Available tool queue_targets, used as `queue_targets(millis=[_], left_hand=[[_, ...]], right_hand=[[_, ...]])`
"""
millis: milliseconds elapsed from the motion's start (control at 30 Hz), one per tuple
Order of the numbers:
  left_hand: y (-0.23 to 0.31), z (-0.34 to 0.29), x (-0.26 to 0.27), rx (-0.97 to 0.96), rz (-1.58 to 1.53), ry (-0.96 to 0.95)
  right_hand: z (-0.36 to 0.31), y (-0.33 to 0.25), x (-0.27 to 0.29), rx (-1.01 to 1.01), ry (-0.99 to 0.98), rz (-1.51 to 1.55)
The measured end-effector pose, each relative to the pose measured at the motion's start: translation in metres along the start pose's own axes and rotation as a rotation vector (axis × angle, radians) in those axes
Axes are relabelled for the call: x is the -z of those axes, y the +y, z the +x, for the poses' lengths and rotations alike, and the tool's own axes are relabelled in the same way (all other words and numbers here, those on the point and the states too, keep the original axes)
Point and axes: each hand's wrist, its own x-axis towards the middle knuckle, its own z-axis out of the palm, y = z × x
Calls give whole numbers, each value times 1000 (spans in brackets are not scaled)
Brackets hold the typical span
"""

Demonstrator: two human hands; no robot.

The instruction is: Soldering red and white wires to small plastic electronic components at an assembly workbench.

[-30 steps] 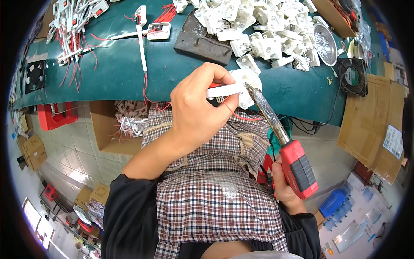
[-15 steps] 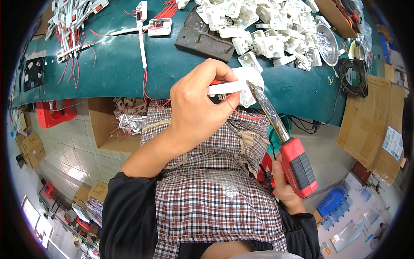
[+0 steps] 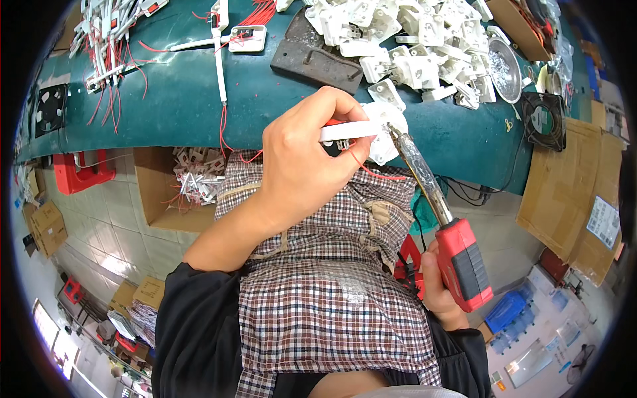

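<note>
My left hand [image 3: 302, 149] is closed round a white plastic housing [image 3: 346, 131], its fingertips pinching the sides. A red wire [image 3: 378, 176] hangs out below the fingers. Beyond them, above the table edge, shows a round white piece [image 3: 385, 147]; whether it is part of the housing I cannot tell. In my right hand [image 3: 441, 288] is a soldering iron [image 3: 466, 265] with a red and black handle. Its metal barrel slants up and left, and the tip is at or just over the round white piece; contact is not clear.
A heap of white plastic housings [image 3: 421, 63] lies at the back right, beside a dark metal block [image 3: 315, 66] and a round metal dish [image 3: 504, 69]. Wired white parts [image 3: 109, 40] sit back left. A small fan [image 3: 543, 121] stands right; a cardboard box [image 3: 159, 192] is below the table.
The soldering iron has shifted slightly right and down, its tip a little further right on the round white piece. My left hand keeps its hold, nearly still.
</note>
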Motion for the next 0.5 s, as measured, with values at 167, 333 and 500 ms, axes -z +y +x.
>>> queue_targets(millis=[167,333,500], left_hand=[[-1,1,0,-6,-11,-6],[0,2,0,-2,-8,-7],[-1,2,0,-23,1,-1]], right_hand=[[-3,3,-2,12,15,-76],[0,6,-1,48,-42,-85],[3,3,-4,74,2,-22]])
